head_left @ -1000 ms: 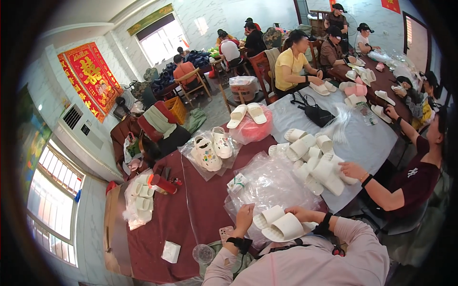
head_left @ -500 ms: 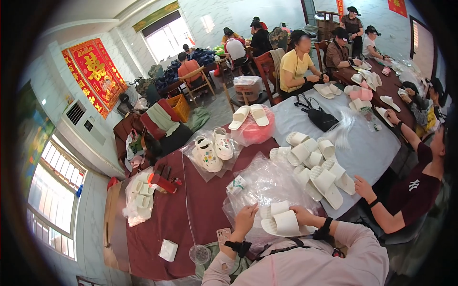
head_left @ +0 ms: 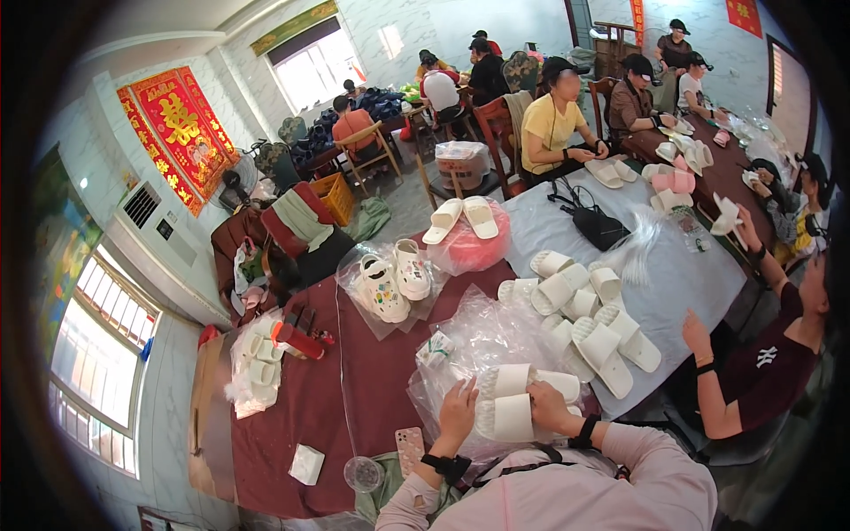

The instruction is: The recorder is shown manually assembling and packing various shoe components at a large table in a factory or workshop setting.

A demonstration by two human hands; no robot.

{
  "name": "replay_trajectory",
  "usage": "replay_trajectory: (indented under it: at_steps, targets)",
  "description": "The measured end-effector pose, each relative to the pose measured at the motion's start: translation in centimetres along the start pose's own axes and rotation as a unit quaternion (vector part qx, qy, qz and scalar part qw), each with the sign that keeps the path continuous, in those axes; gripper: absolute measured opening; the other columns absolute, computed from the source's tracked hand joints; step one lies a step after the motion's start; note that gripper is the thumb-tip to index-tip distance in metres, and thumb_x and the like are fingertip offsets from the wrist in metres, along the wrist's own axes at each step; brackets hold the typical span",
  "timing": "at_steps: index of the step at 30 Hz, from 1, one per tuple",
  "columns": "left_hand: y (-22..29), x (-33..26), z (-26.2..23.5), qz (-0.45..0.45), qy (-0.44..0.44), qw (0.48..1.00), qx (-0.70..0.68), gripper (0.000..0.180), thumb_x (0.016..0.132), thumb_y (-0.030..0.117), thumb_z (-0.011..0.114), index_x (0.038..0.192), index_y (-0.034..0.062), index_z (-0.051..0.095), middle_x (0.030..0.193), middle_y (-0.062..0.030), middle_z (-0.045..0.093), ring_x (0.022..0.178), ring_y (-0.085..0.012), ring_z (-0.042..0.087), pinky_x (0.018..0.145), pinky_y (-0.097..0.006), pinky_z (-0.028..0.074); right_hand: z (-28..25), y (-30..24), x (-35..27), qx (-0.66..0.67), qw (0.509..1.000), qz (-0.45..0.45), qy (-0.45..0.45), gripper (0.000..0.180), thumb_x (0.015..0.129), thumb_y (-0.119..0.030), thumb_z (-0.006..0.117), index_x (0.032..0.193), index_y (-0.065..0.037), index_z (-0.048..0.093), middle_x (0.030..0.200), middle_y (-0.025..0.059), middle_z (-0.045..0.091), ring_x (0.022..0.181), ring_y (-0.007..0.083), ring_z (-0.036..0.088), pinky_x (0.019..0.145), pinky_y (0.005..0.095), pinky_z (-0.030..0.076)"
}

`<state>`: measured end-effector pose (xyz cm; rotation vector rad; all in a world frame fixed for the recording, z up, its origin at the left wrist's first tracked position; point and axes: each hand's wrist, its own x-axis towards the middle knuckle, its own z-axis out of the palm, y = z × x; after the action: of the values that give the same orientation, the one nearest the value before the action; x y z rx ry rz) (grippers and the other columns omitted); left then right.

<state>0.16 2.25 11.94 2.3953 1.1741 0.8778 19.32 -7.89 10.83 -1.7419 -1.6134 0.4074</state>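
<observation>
**Slipper pair now squared up between both hands**

Vs 1 s ago: pair of white slippers [head_left: 518, 403] sits closer to chest, stacked tighter, on clear plastic bags [head_left: 482, 341] over maroon table [head_left: 292, 425]. Looks like aligning step. L hand [head_left: 458, 411] clasps left edge, fingers curled; R hand [head_left: 549, 409] grips right side, wrist bent inward.

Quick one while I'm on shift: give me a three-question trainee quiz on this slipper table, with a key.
1. True or false: both hands grip the white slippers.
2. What lies under those slippers? A) clear plastic bags B) a wooden tray
3. Fill in: the phone lies on the ___ tablecloth.

Key: 1 true, left hand and right hand each hold one side. 2 A, clear plastic bags. 3 dark red tablecloth.
</observation>
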Motion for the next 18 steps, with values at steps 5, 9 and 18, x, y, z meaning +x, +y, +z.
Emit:
replay_trajectory:
  at_steps: [5,9,18]
  targets:
    - [0.5,-0.9,0.3,-0.054,-0.055,0.996,-0.039,0.031,0.091,0.026,0.045,0.117,0.0115,0.056,0.106,-0.0165,0.058,0.097,-0.0329,0.055,0.081,-0.039,0.044,0.5,0.6,0.8,-0.032,0.996,0.037,0.070,0.012,0.070,-0.008,0.052,0.080,-0.002,0.054,0.081,0.0149,0.055,0.082,0.0335,0.053,0.070,0.0434,0.044]
    - [0.2,-1.6,0.6,-0.048,-0.068,0.996,-0.038,0.032,0.090,0.025,0.046,0.118,0.0128,0.055,0.103,-0.0166,0.059,0.092,-0.0333,0.056,0.076,-0.039,0.046,-0.3,1.1,1.6,-0.024,0.992,0.048,0.117,0.013,0.068,-0.008,0.054,0.080,-0.002,0.054,0.081,0.0154,0.055,0.078,0.0346,0.054,0.069,0.0435,0.044]
    - [0.6,-2.5,0.4,-0.119,-0.190,0.974,0.042,0.035,0.086,0.022,0.048,0.118,0.0083,0.053,0.088,-0.0194,0.061,0.082,-0.0359,0.058,0.071,-0.043,0.046,1.2,3.4,0.9,-0.004,0.997,-0.011,0.071,0.012,0.066,-0.008,0.055,0.077,-0.002,0.055,0.079,0.0163,0.056,0.074,0.0364,0.053,0.063,0.0462,0.040]
